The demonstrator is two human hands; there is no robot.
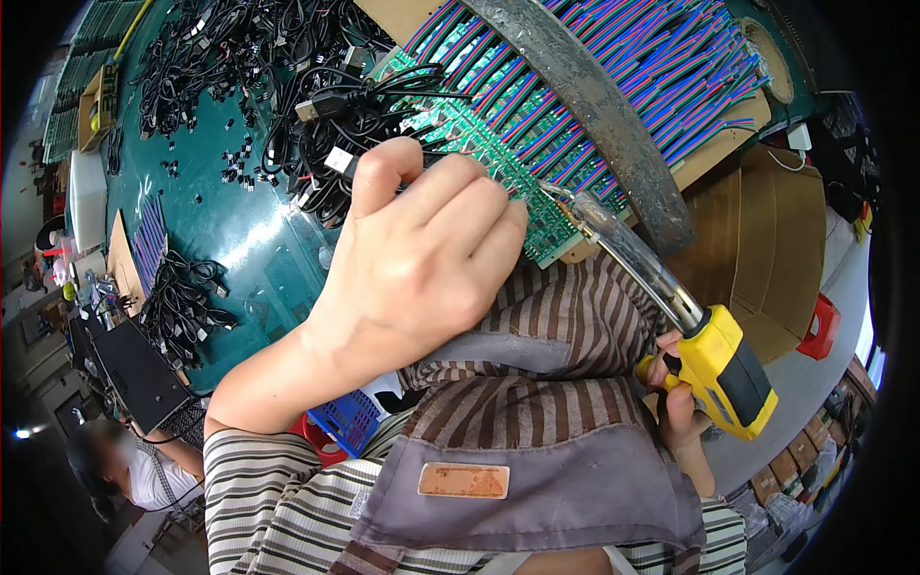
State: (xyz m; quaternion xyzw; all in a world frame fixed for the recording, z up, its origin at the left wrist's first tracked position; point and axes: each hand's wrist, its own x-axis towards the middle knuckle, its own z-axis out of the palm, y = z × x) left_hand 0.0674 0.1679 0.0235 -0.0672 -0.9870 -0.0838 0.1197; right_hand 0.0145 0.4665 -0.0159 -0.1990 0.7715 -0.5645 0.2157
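Observation:
My right hand (676, 402) grips a yellow and black soldering gun (730, 369) by its handle. The gun's long metal barrel slants up and left, and its tip is close to the near edge of a green circuit board panel (546, 230). Over the left part of that panel, my left hand (422, 254) is closed with its fingers curled. Its fingertips are hidden, so what they pinch cannot be made out. Black cables with USB plugs (340, 159) lie right beside this hand. Rows of blue, red, green and black wires (661, 72) stretch from the panel.
A curved dark metal bar (613, 115) lies across the panel and wires. Heaps of black cables (230, 48) and small black parts (244, 163) cover the green table (259, 278). At right is an open cardboard box (767, 230). Another person (144, 470) sits at lower left.

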